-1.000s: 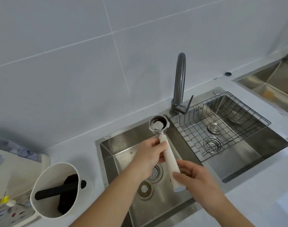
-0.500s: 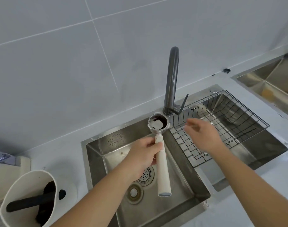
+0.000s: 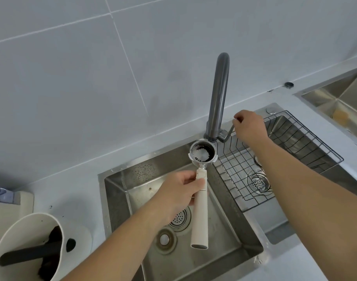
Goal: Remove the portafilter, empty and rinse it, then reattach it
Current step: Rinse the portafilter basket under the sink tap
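My left hand grips the white handle of the portafilter over the left sink basin. Its metal basket faces up under the grey faucet, with dark coffee residue around the inside. My right hand is closed on the faucet lever at the base of the tap. No water is running.
A white knock box with a black bar and coffee grounds stands at the lower left. A wire rack lies in the right basin. A second steel sink shows at the far right. Drain strainers sit in both basins.
My right hand let go of the handle's end, moved up and right, and closed on the faucet lever. The left hand kept the portafilter under the tap.
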The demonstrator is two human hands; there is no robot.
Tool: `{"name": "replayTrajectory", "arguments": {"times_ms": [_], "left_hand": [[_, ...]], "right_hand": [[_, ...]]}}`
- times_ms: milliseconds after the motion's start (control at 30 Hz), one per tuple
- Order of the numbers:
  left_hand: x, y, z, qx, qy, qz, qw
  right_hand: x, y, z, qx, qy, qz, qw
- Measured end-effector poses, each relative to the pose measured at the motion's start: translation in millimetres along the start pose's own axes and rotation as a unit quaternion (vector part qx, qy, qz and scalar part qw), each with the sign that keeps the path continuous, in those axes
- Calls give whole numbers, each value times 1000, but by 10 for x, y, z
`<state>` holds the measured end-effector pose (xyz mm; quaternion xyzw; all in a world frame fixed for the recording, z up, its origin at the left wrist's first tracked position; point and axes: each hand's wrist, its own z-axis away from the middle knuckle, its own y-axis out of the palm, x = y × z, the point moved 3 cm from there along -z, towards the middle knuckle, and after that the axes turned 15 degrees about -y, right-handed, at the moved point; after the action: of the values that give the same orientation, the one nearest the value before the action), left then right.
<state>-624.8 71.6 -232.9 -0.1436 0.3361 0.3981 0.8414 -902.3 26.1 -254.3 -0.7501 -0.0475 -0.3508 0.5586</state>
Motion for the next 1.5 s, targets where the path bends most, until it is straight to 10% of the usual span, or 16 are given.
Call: {"name": "replayTrajectory", "arguments": {"times_ms": [1500], "left_hand": [[-33,-13,-67,38,-5,35,999]], "right_hand": [[-80,-16,106,-47,4,-54,997]]}}
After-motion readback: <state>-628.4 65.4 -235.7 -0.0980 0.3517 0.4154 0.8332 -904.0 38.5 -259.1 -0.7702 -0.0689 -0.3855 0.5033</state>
